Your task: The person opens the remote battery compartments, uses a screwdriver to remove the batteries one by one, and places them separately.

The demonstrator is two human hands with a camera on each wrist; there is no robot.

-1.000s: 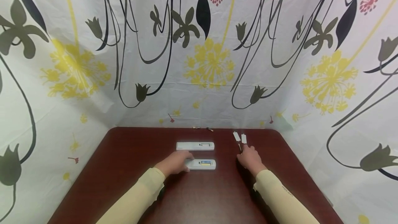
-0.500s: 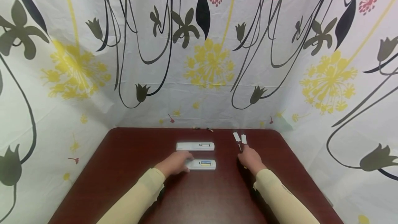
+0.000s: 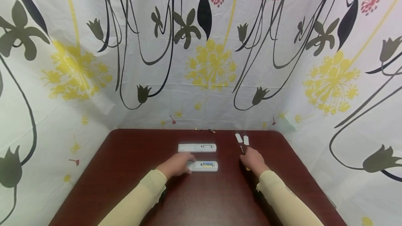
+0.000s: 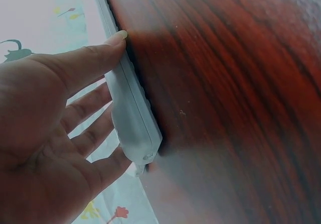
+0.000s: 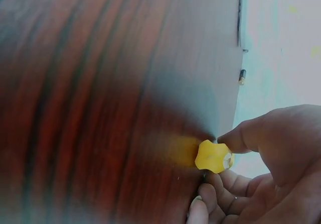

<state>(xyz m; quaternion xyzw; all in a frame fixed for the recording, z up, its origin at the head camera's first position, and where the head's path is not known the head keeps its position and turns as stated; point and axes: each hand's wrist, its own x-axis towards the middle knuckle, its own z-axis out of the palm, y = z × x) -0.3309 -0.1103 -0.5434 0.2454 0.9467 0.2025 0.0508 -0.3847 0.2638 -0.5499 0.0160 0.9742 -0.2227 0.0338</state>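
My left hand (image 3: pixel 177 164) grips the left end of the nearer white remote control (image 3: pixel 205 165), which lies on the table with its battery compartment uncovered and a battery in it. In the left wrist view, the thumb and fingers hold opposite edges of this remote (image 4: pixel 131 111). My right hand (image 3: pixel 252 159) pinches a screwdriver by its handle, low over the table. Its thin shaft (image 3: pixel 241 148) points away from me, and the yellow handle end (image 5: pixel 213 156) shows between thumb and fingers in the right wrist view. The rest of the handle is hidden by the hand.
A second white remote (image 3: pixel 191 147) lies behind the first, its battery slot uncovered. Two small white covers (image 3: pixel 246 140) lie beyond my right hand. Two small batteries (image 3: pixel 211 130) sit at the table's (image 3: pixel 150 135) back edge, before a patterned curtain (image 3: pixel 201 107).
A bit of yellow handle has come into sight beneath my right hand, which shifted very slightly. My left hand and both remotes keep their places.
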